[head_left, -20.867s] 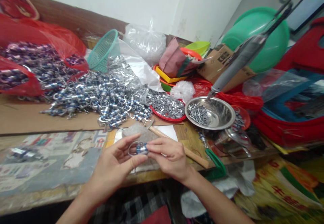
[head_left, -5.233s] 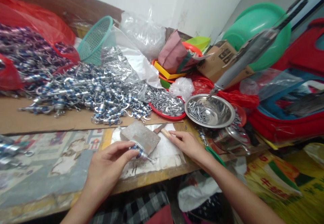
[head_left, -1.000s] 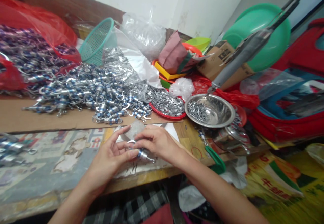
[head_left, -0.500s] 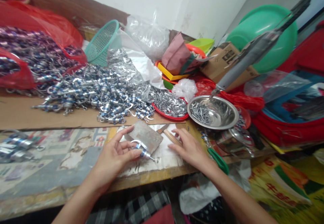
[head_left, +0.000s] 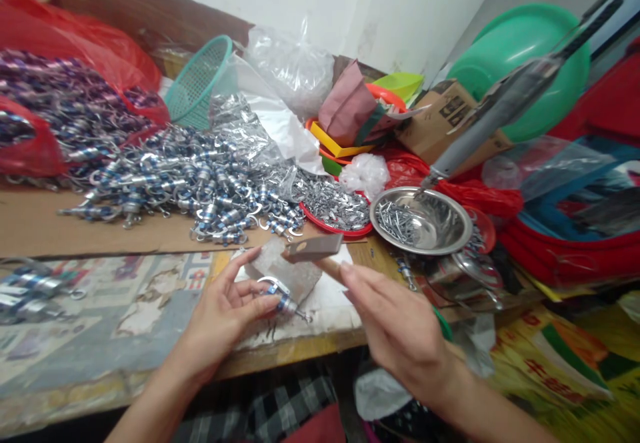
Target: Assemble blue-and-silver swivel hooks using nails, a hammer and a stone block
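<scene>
My left hand (head_left: 227,313) pinches a small silver and blue metal part (head_left: 285,301) with a curved hook, at the near side of a grey metal block (head_left: 295,275). The fingers of my right hand (head_left: 400,316) are wrapped round the wooden handle of a hammer (head_left: 315,247). The hammer's head is raised above the block's far right part and hides some of it. White paper (head_left: 340,299) lies under the block.
Behind the block are a heap of similar parts (head_left: 180,176), a red tray of small metal pieces (head_left: 340,229) and a steel bowl (head_left: 445,229) holding pins. A grey tool (head_left: 480,126) slants over the bowl. More parts (head_left: 35,293) lie at the left.
My right hand has closed on the hammer's handle and lifted it from the paper, bringing its head over the block. My left hand and the part have barely moved.
</scene>
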`<state>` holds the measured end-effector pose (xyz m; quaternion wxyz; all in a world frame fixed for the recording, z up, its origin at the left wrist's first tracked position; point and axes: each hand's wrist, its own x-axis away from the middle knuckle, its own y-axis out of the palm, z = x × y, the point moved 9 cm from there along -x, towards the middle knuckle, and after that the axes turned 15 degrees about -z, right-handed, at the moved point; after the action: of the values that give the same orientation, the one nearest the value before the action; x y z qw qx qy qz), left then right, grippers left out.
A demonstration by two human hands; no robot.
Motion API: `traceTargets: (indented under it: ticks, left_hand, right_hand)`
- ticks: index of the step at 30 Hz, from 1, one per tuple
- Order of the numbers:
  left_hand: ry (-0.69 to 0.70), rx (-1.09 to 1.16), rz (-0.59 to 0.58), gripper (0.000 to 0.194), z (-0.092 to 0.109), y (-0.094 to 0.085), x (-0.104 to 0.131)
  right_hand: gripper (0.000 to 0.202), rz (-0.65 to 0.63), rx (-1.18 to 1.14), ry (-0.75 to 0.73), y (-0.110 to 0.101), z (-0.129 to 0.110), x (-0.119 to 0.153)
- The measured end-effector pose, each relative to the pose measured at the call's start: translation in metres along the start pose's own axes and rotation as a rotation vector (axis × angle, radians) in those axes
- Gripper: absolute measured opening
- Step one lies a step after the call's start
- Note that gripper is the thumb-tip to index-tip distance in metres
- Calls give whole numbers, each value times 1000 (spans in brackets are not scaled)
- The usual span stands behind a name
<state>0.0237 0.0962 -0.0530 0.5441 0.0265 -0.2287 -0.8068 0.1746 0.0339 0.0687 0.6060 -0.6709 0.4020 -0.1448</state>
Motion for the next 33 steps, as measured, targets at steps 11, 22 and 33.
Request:
traceTargets:
  ticks: [11,22,33]
  left_hand:
    - [-9,-9,-4,90,0,0,-2]
    - [173,-722,29,7,38,1,4]
    - [268,-806,6,7,47,5,6]
  right_hand:
    - [56,-186,-184,179,33,19,-1]
    - [28,-283,17,586,62,141,-23]
    - [24,-448,192,763,66,211,-79]
